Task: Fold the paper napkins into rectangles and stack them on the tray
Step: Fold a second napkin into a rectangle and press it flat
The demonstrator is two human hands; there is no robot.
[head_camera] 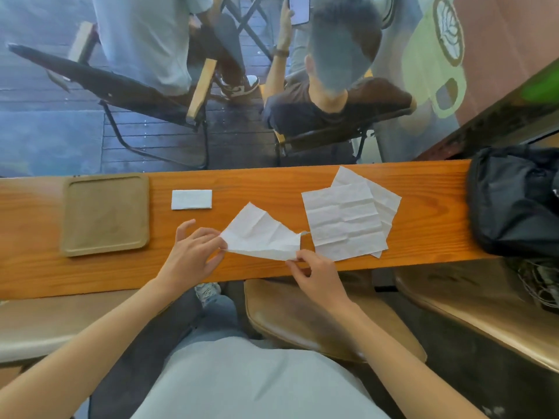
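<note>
Head view looks down on a creased white napkin [262, 234] held up off the wooden table [272, 182], sagging between the two hands. Its left corner is pinched by the left hand [193, 255] between thumb and fingertips, the other fingers spread loosely. Its lower right edge is pinched by the right hand [317, 275], fingers curled toward the paper. A torn-looking tip sticks out at the napkin's right corner.

Just right of it, two unfolded napkins [344, 219] lie flat on the table, one overlapping the other, both showing fold creases. Beyond the held napkin, a folded napkin [191, 199] lies as a small white rectangle on the bare wood, between the tray and the loose sheets. The tan tray [72, 219] sits at the left, near the table's far edge, nothing on it.

At the table's right end rests a black bag [514, 201]. Below the table edge are wooden seats [302, 316]. Past the table, seen through glass, people sit on folding chairs [127, 95].
</note>
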